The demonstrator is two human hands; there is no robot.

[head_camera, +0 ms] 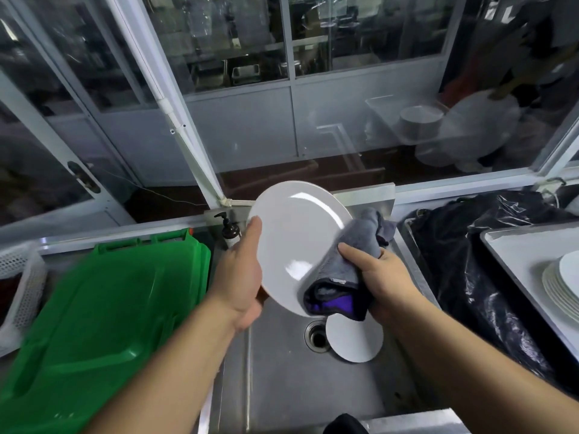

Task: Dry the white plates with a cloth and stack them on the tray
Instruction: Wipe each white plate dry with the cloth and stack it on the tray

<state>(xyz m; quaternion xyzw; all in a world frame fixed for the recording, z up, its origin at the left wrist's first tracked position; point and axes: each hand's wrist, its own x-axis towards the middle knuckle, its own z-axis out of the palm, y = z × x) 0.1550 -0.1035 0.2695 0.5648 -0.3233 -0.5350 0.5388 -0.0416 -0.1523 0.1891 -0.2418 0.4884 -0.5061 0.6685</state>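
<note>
While the left hand (241, 270) grips a white plate (297, 242) by its left rim, thumb laid across the face and fingers hidden behind, the plate stands tilted above the steel sink (282, 386). At the plate's lower right edge, the right hand (380, 275) holds a bunched grey cloth (347, 264) with a purple lining, fingers curled round it and pressing it against the rim. Below, a second white plate (355, 339) lies in the sink just right of the drain (316, 336). To the far right, a stack of plates (560, 283) sits on a metal tray (517, 249), beside a black plastic bag (463, 245). Left of the sink lies a green bin lid (103, 308), with a dark pump bottle (230, 230) behind.
</note>
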